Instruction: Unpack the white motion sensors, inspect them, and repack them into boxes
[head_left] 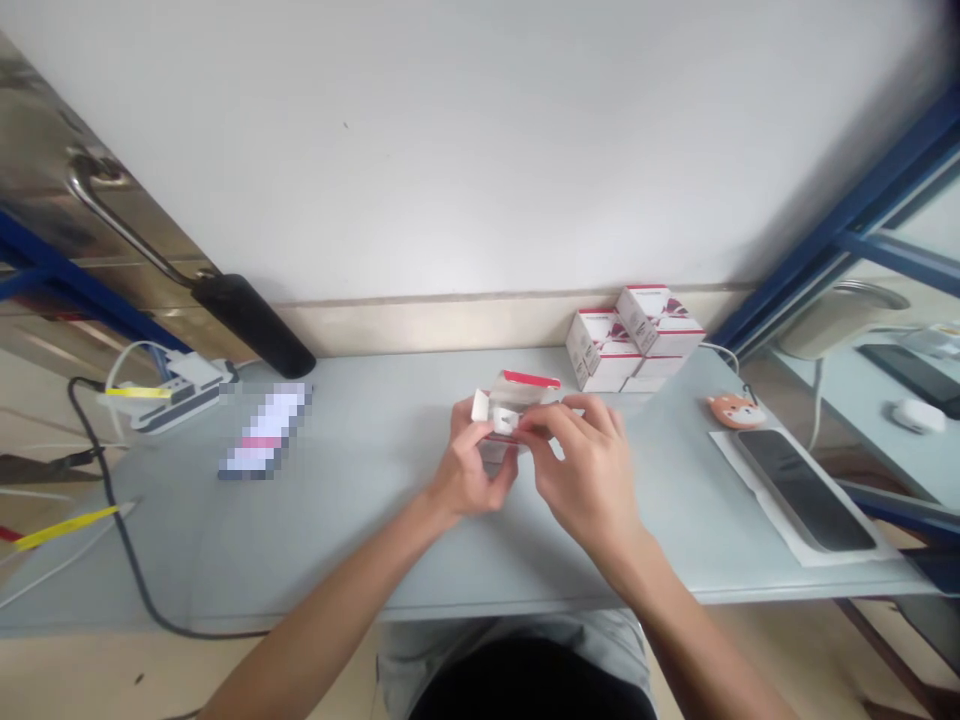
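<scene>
The left hand [472,468] and right hand [585,475] sit close together, fingertips pinching a small red-and-white carton [529,390], its white flap [481,405] seemingly open

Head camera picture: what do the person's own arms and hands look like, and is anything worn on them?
The left hand and right hand are bare, with no gloves, and no watch, ring or bracelet shows. The left forearm and right forearm are slim and have no sleeves. Below them show grey shorts and a dark garment.
</scene>
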